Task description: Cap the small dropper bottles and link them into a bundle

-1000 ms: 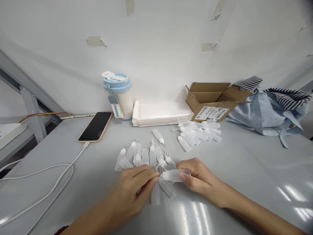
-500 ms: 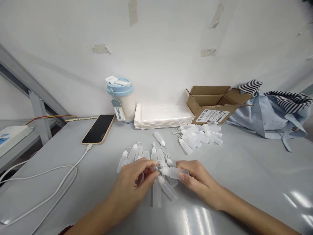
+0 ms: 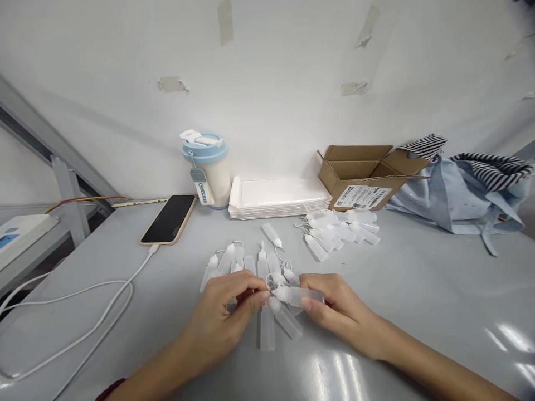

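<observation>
Holding bottle [image 3: 295,296] in right hand [image 3: 336,305], left hand [image 3: 228,314] near nozzle [image 3: 274,292], other bottles [image 3: 286,320] beneath

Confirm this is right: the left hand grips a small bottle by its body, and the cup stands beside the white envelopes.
Wrong hand: the head view shows the right hand, not the left hand, gripping the small bottle by its body. The cup does stand beside the white envelopes.

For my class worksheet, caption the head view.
Right hand holds a small translucent bottle, left hand close to its tip.
</observation>
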The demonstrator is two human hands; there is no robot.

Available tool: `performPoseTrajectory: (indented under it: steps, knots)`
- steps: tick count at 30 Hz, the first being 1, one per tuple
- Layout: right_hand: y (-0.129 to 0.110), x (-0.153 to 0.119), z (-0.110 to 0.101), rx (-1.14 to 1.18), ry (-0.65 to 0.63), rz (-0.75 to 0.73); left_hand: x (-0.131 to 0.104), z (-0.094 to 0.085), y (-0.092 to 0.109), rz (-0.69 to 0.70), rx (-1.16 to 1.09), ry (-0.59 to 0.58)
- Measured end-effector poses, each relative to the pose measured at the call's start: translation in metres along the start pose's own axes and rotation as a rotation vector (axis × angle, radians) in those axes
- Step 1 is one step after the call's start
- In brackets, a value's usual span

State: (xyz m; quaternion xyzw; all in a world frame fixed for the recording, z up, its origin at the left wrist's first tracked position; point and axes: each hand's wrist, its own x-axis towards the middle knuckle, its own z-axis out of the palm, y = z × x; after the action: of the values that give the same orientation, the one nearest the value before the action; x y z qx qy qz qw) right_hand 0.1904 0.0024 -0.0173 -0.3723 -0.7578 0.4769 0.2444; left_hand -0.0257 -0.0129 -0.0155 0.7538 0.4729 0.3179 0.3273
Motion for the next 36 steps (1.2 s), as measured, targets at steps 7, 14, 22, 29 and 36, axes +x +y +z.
performPoseTrajectory:
  steps: [7,14,22,29,36]
  knots:
    - [-0.003,0.003,-0.004,-0.094,0.143,0.034,0.011,-0.011,-0.005,0.059,0.048,0.109]
    - [-0.003,0.006,-0.008,-0.125,0.355,0.069,0.014,-0.012,-0.018,0.011,0.213,0.332]
    - [0.003,0.007,-0.011,-0.210,0.446,-0.062,0.041,-0.011,-0.016,0.190,0.468,0.170]
    - [0.011,0.010,-0.012,-0.277,0.467,-0.131,0.102,-0.006,-0.005,0.315,0.679,-0.227]
    - [0.011,0.009,-0.012,-0.316,0.452,-0.158,0.116,-0.008,-0.010,0.240,0.759,-0.294]
